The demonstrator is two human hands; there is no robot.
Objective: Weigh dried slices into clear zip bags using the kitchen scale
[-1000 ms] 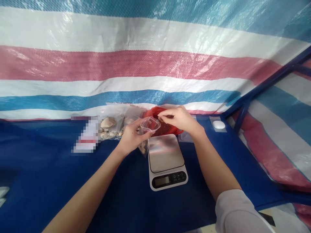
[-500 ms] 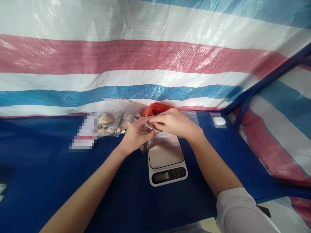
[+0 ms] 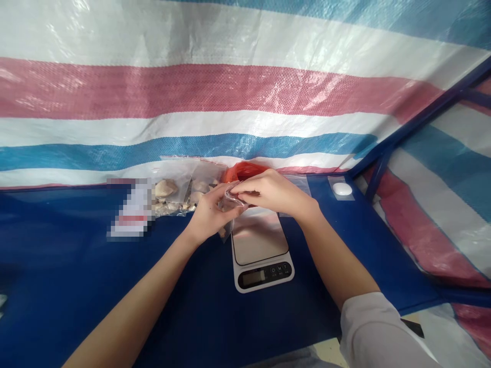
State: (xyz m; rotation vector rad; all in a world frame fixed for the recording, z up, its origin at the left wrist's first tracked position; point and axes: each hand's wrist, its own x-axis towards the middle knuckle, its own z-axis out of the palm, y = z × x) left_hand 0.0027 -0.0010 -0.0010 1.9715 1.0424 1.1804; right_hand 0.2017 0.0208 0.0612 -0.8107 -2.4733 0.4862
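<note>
A clear plastic bag (image 3: 226,230) hangs from my left hand (image 3: 209,212), whose fingers are closed around its upper part. My right hand (image 3: 264,190) pinches at the rim of the same bag, fingertips near its mouth. Something small and tan shows low in the bag; the rest is covered by my fingers. Just below both hands lies a white kitchen scale (image 3: 263,255) with a metal-coloured plate and a dark display. Behind my right hand is an orange-red plastic bag (image 3: 245,168).
Left of my hands, clear zip bags (image 3: 169,191) hold shells or stones, beside a blurred-out label (image 3: 132,209). A white oval object (image 3: 342,189) rests on a small clear bag at right. Striped sheeting (image 3: 192,92) rises behind the blue table (image 3: 184,317); a blue frame bar (image 3: 406,122) stands right.
The view has shifted slightly, moving the scale and table things a little left in the picture. Both hands stay at the clear bag, and its rim looks slightly more open.
</note>
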